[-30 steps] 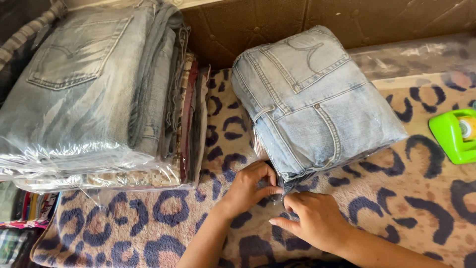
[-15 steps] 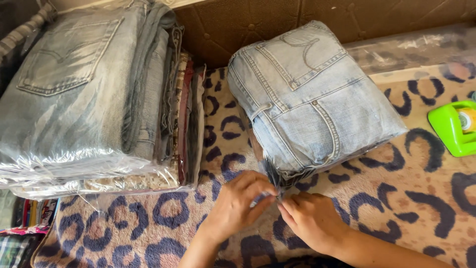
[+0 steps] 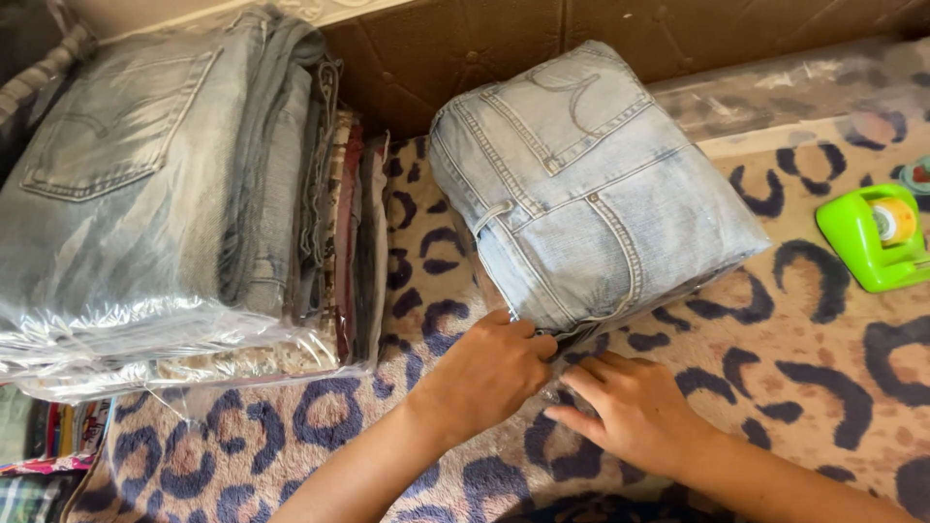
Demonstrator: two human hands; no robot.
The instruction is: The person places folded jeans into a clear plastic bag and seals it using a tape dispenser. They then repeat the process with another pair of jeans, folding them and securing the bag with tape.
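Two hands meet at the near edge of a folded pair of light-blue jeans (image 3: pixel 591 189) in a clear plastic bag on a leopard-print blanket (image 3: pixel 804 320). Left hand (image 3: pixel 484 373) is closed, pinching the bag's edge. Right hand (image 3: pixel 630 412) presses flat, fingers together. Bagged jeans stack (image 3: pixel 145 184) lies left; green tape dispenser (image 3: pixel 872 237) right.

The folded jeans (image 3: pixel 591 194) are pale, faded denim, matt and rough, inside thin glossy clear plastic. The blanket (image 3: pixel 804 320) looks soft and fuzzy. The tape dispenser (image 3: pixel 872 237) is smooth, shiny green plastic.
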